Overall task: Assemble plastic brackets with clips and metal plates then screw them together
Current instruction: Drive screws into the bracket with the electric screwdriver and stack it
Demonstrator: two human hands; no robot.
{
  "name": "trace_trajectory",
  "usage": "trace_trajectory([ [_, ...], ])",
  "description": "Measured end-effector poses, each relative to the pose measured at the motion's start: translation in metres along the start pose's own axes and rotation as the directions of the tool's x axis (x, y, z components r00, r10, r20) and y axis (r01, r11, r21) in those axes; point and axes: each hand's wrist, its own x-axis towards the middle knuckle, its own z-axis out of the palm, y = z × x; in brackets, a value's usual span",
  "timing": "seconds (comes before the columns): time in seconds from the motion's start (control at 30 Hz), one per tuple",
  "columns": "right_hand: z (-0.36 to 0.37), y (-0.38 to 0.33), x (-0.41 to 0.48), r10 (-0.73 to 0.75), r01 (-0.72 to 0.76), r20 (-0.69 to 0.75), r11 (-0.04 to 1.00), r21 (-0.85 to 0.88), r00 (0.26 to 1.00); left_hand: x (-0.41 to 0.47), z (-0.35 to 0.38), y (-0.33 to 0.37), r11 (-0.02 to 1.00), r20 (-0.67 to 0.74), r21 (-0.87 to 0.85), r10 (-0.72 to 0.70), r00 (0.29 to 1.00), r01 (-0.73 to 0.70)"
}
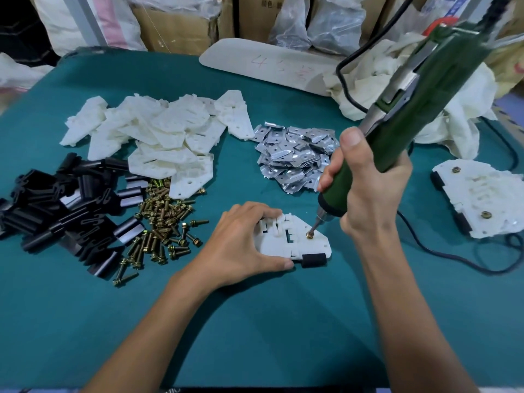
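Observation:
A white plastic bracket (295, 239) lies on the teal table (255, 321) with a black clip (313, 260) at its near right corner. My left hand (241, 245) presses on the bracket's left side, thumb at its near edge. My right hand (365, 182) grips a green electric screwdriver (408, 114), tilted, its bit resting on a brass screw (309, 235) in the bracket.
Piles on the table: white brackets (158, 137) at the back left, black clips (62, 205) at the left, brass screws (161, 225), metal plates (297, 157). Finished brackets (487, 199) lie at the right. The screwdriver's black cable (442, 256) loops across the right side. Boxes and bags stand behind.

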Motion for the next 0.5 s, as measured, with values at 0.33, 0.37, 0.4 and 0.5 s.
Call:
trace_trajectory([
  [0.33,-0.0033,-0.0009,-0.0009,0.029,-0.018,0.211,0.998,-0.056,0.977,0.0004,0.0005,-0.0003,1.000,-0.001,0.010,0.000,1.000,0.000],
  [0.37,-0.0018,-0.0011,-0.0001,0.048,-0.037,0.194,0.998,-0.060,0.980,0.0002,0.0005,-0.0004,1.000,0.001,0.011,0.000,1.000,0.000],
  [0.4,-0.0004,-0.0008,0.0005,0.052,-0.040,0.160,0.996,-0.076,0.986,-0.0001,0.0004,-0.0003,1.000,0.004,0.012,-0.001,1.000,0.001],
  [0.5,0.0018,0.0030,0.0018,0.007,0.004,0.108,0.994,-0.107,0.994,-0.0001,0.0006,-0.0003,1.000,0.000,0.003,-0.007,1.000,0.007],
])
